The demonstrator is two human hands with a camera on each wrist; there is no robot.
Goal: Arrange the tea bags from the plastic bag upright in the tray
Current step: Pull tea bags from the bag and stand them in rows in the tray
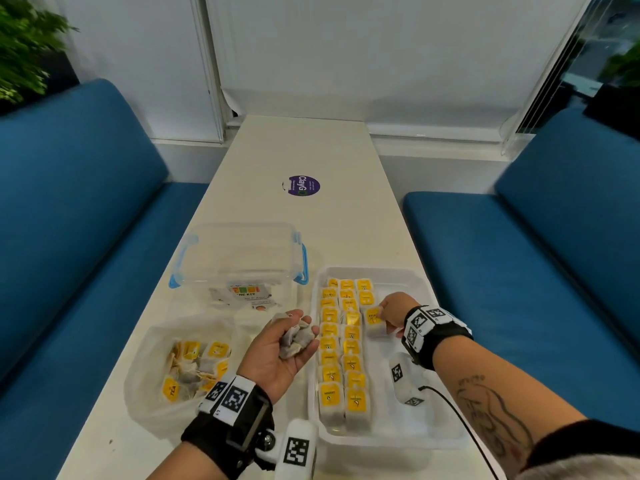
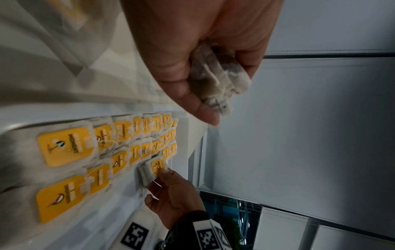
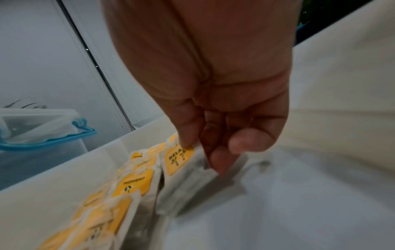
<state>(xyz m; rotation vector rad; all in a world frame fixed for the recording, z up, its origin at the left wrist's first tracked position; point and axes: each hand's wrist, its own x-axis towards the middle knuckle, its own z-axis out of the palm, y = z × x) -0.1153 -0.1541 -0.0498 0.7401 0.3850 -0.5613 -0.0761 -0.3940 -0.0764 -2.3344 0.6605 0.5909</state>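
Well past halfway, by the look of it. Standing in the shallow translucent white plastic tray [image 1: 429, 289]: two long rows of paper tea bags with yellow tags [image 1: 341, 344], running from the near wall almost to the far one, plus the start of a third row at the far right. Still empty: most of that third row's lane and the tray's right side. Still waiting in the crumpled clear plastic bag [image 1: 149, 368] on the white table [image 1: 304, 150], left of the tray: a loose heap of more yellow-tagged bags, so a good many placements left.

Right hand [image 1: 394, 311] inside the tray, palm down, wrist bent, fingers curled and pinching one yellow-tagged tea bag [image 1: 374, 323] by its top edge. In the right wrist view, thumb on the tag's corner and fingertips behind the paper, bag upright, or nearly so, just beside the second row. Whether its lower edge already touches the tray floor: cannot tell.

Left hand [image 1: 277, 355] hovering palm up between plastic bag and tray, near the tray's left wall, fingers cupped round a small bunch of grey tea bags [image 1: 294, 337]; in the left wrist view, thumb pressing them against the fingers. Likely a reserve for feeding the right hand.

Beyond both, a clear lidded storage box with blue clips [image 1: 239, 254], untouched.
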